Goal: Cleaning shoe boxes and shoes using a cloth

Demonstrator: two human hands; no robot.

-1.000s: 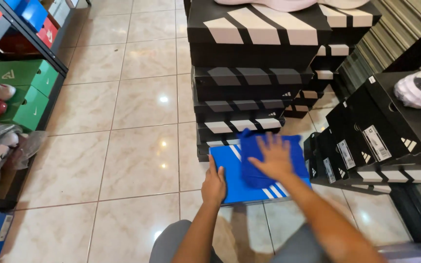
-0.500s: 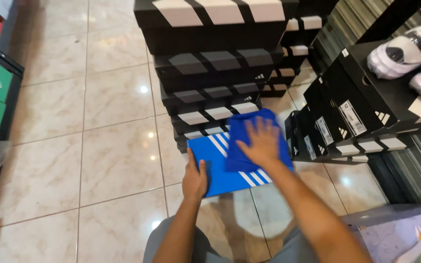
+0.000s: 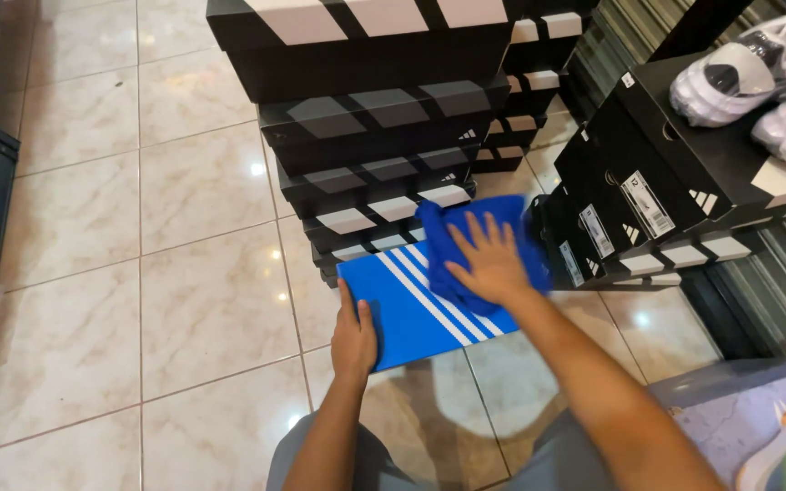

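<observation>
Sideways lies the blue box (image 3: 411,314), left hand (image 3: 354,338) gripping, right hand (image 3: 490,264) fingers spread.

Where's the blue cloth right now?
In the head view, the blue cloth lies right of centre under the right hand, on the blue shoebox that the left hand steadies, before the stack of black boxes.

Hidden and cut off — what the view withholds

The right hand (image 3: 491,264) covers much of the blue cloth (image 3: 466,238); the blue shoebox (image 3: 411,314) hides its far edge under it — the white shoes (image 3: 757,77) run off the right edge.
</observation>
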